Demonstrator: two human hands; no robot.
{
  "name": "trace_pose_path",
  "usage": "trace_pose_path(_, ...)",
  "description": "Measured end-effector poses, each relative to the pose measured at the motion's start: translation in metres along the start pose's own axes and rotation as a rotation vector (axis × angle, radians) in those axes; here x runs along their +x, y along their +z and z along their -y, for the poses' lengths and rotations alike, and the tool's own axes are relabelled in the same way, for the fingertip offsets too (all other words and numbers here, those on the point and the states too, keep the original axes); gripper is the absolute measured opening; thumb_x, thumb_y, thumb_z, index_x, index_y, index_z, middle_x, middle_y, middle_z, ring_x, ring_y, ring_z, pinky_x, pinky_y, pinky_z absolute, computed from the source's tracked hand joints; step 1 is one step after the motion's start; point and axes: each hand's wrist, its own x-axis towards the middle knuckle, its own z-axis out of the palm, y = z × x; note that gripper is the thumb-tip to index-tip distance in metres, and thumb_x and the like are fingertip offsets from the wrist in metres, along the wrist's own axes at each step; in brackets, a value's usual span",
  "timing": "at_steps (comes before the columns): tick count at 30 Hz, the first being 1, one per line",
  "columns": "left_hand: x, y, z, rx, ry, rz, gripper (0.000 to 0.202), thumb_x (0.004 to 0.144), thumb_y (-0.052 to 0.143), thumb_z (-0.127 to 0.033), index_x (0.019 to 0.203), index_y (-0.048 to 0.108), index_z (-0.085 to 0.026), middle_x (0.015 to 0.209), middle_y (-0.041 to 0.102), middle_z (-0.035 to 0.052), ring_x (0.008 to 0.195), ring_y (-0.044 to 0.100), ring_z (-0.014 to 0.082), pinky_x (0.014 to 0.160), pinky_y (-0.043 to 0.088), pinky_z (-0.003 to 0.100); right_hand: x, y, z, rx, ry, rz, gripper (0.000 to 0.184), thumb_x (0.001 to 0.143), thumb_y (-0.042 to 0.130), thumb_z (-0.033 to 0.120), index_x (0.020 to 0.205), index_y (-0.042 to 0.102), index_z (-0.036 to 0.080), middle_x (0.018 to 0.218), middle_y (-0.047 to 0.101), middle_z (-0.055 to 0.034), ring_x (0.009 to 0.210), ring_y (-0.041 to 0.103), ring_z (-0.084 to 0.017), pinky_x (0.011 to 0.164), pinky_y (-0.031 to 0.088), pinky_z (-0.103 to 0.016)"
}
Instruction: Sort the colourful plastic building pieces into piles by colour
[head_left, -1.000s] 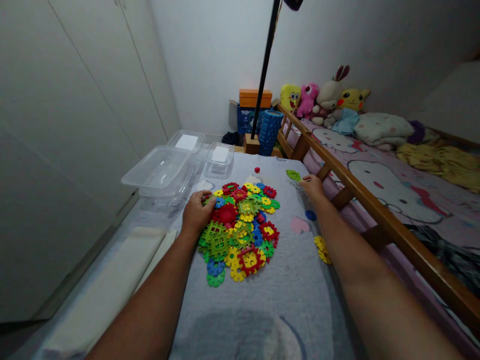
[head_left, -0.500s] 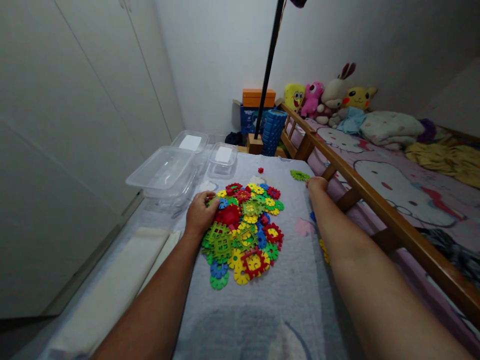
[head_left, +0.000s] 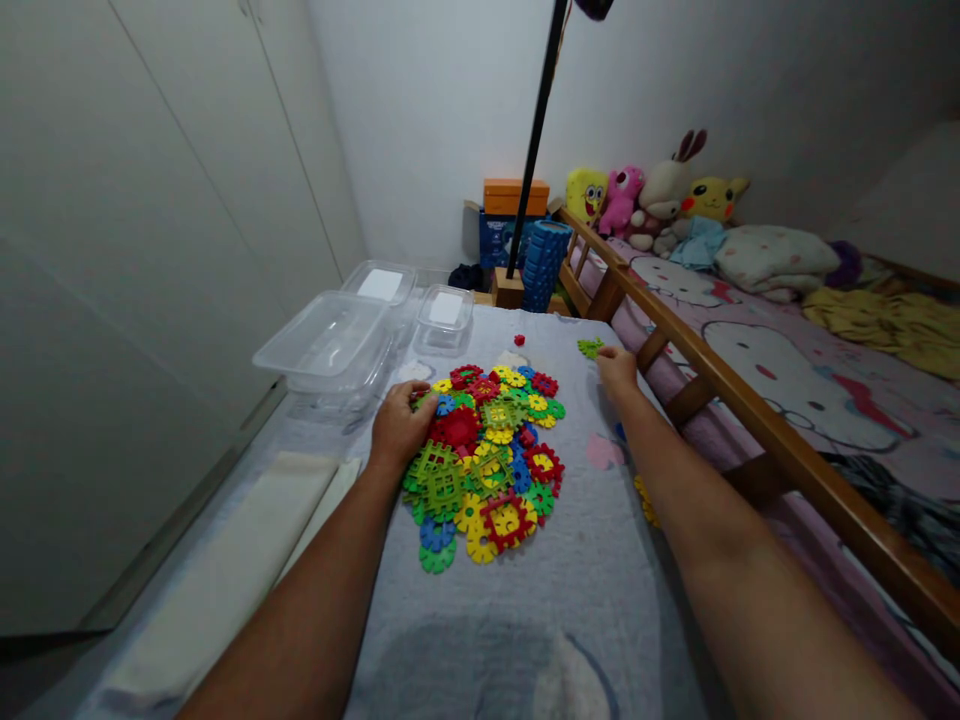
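Observation:
A heaped pile of flat plastic interlocking pieces (head_left: 499, 437), notched discs and square frames in red, green, yellow and blue, lies mid-table. At the pile's left edge rests my left hand (head_left: 401, 425), fingers loosely bent, thumb apart, nothing seen in its grasp. My right hand (head_left: 619, 373) is at the table's right far side, fingertips together at the edge of a light green piece (head_left: 589, 348). Whatever those fingers pinch is hidden. A small red piece (head_left: 520, 340) lies alone beyond the pile. Yellow pieces (head_left: 646, 502) show beside my right forearm.
Clear plastic containers (head_left: 322, 340) stand at the left back. A folded cream cloth (head_left: 225, 570) lies along the left edge. The wooden bed rail (head_left: 705, 380) borders the table on the right. Behind the table are a black pole (head_left: 534, 150) and a blue foam roller (head_left: 545, 265).
My right hand has moved left, from beside the rail onto the table, and now covers the right end of the light green piece. My left hand stays at the pile.

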Motion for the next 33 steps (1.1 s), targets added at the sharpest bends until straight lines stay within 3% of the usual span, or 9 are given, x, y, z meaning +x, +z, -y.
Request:
trace_pose_path(3, 0.001, 0.000, 0.001, -0.003, 0.011, -0.006, 0.037, 0.082, 0.057, -0.045, 0.105, 0.071, -0.019, 0.113, 0.071, 0.0107, 0.105, 0.068, 0.0270, 0.102, 0.052, 0.043, -0.019, 0.002, 0.017, -0.062, -0.020, 0.273, 0.023, 0.072, 0.065, 0.030, 0.088, 0.072, 0.016, 0.086, 0.073, -0.0071, 0.080, 0.066, -0.021, 0.078, 0.052, -0.034)
trace_pose_path(6, 0.001, 0.000, 0.001, -0.001, 0.028, -0.005, 0.035, 0.082, 0.057, -0.044, 0.103, 0.071, -0.019, 0.112, 0.072, 0.0109, 0.106, 0.067, 0.0275, 0.103, 0.051, 0.043, -0.037, 0.001, 0.029, -0.161, -0.126, 0.550, 0.034, 0.069, 0.075, 0.035, 0.098, 0.075, 0.016, 0.101, 0.075, -0.0100, 0.090, 0.067, -0.024, 0.081, 0.052, -0.033)
trace_pose_path(9, 0.002, 0.000, 0.000, 0.006, 0.041, -0.005, 0.036, 0.082, 0.057, -0.045, 0.102, 0.071, -0.019, 0.112, 0.072, 0.0118, 0.108, 0.067, 0.0284, 0.103, 0.051, 0.044, -0.046, 0.002, 0.035, -0.307, -0.203, 0.639, 0.040, 0.065, 0.082, 0.036, 0.098, 0.076, 0.017, 0.106, 0.074, -0.0110, 0.098, 0.067, -0.028, 0.084, 0.051, -0.033)
trace_pose_path(13, 0.002, 0.000, 0.001, 0.002, 0.042, -0.012, 0.038, 0.082, 0.055, -0.046, 0.102, 0.071, -0.018, 0.113, 0.072, 0.0131, 0.109, 0.066, 0.0296, 0.104, 0.051, 0.046, -0.047, 0.007, 0.034, -0.446, -0.274, 0.669, 0.025, 0.068, 0.078, 0.033, 0.088, 0.075, 0.018, 0.095, 0.074, -0.0071, 0.090, 0.065, -0.025, 0.078, 0.048, -0.031)
trace_pose_path(20, 0.001, 0.000, 0.000, -0.019, 0.028, -0.005, 0.035, 0.082, 0.056, -0.046, 0.101, 0.069, -0.020, 0.112, 0.072, 0.0104, 0.108, 0.067, 0.0275, 0.103, 0.051, 0.043, -0.045, 0.016, 0.023, -0.321, -0.193, 0.609, 0.030, 0.062, 0.078, 0.030, 0.088, 0.068, 0.019, 0.087, 0.069, -0.0020, 0.080, 0.061, -0.019, 0.068, 0.044, -0.028)
trace_pose_path(26, 0.000, 0.000, -0.001, -0.020, 0.018, 0.001, 0.034, 0.083, 0.057, -0.046, 0.102, 0.069, -0.020, 0.113, 0.072, 0.0101, 0.109, 0.067, 0.0267, 0.104, 0.051, 0.042, -0.038, 0.037, 0.020, -0.099, -0.072, 0.400, 0.037, 0.060, 0.078, 0.034, 0.089, 0.060, 0.021, 0.080, 0.062, 0.0025, 0.076, 0.058, -0.018, 0.069, 0.043, -0.028)
trace_pose_path(33, 0.000, 0.000, -0.001, -0.018, 0.030, -0.004, 0.033, 0.083, 0.057, -0.045, 0.102, 0.069, -0.020, 0.112, 0.072, 0.0101, 0.107, 0.067, 0.0262, 0.103, 0.052, 0.043, -0.015, 0.074, 0.039, -0.002, 0.033, 0.189, 0.038, 0.061, 0.077, 0.033, 0.090, 0.054, 0.022, 0.082, 0.061, 0.0025, 0.078, 0.059, -0.018, 0.072, 0.045, -0.028)
